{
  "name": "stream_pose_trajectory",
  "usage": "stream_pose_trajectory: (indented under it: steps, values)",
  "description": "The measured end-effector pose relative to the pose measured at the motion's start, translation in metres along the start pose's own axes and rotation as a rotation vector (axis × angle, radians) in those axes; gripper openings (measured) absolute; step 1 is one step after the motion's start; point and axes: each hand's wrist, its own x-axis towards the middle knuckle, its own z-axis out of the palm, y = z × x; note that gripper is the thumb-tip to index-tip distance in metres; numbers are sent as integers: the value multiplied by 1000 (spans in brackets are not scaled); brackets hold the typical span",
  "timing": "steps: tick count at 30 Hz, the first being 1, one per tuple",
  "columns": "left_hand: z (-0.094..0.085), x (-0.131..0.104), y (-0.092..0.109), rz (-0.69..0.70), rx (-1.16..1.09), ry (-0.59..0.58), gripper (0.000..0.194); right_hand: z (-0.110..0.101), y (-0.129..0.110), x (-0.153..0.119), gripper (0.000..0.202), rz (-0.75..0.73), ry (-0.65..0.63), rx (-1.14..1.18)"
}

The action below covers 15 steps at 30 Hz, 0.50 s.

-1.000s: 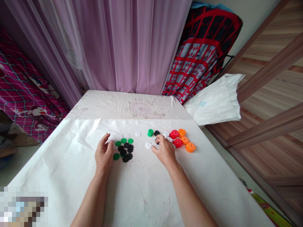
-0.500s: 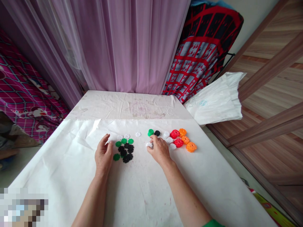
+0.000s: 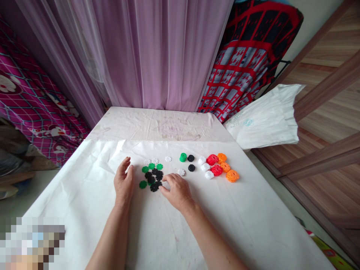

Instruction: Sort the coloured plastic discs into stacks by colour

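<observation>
My left hand [image 3: 124, 182] is held open left of a loose group of notched plastic discs, fingers curved and holding nothing. In that group, black snowflake discs [image 3: 154, 186] overlap one another, with green discs [image 3: 143, 184] around them and white ones [image 3: 155, 161] behind. My right hand [image 3: 177, 190] is at the right side of the black discs, thumb and forefinger apart; whether the fingertips touch a disc I cannot tell. Beyond its knuckles lies a single white disc [image 3: 181, 172]. Two small black stacks [image 3: 191, 168] and a green stack [image 3: 183, 157] stand farther right.
Toward the table's right side stand white stacks [image 3: 209, 175], red stacks [image 3: 216, 170] and orange stacks [image 3: 232, 176]. A white bag [image 3: 267, 118] is at the right edge of the cloth-covered table [image 3: 239, 228]. Purple curtains [image 3: 168, 56] hang behind.
My right hand has moved left and nearer, from the white disc to the black discs. The white disc stays on the table, and the nearer black stack shows now. My left hand is nearly still.
</observation>
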Motion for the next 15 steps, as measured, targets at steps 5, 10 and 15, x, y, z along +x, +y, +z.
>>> stream_pose_trajectory:
  steps: [5, 10, 15]
  values:
    - [-12, 13, -4, -59, -24, 129, 41, 7, -16, -2, 33, -24, -63, -51]
    - [-12, 12, -1, -36, 61, 100, 39, 10, -22, 2, 15, 2, -98, -133]
    - [-13, 13, -1, -42, 67, 94, 40, 13, -18, 3, 12, -1, -77, -195]
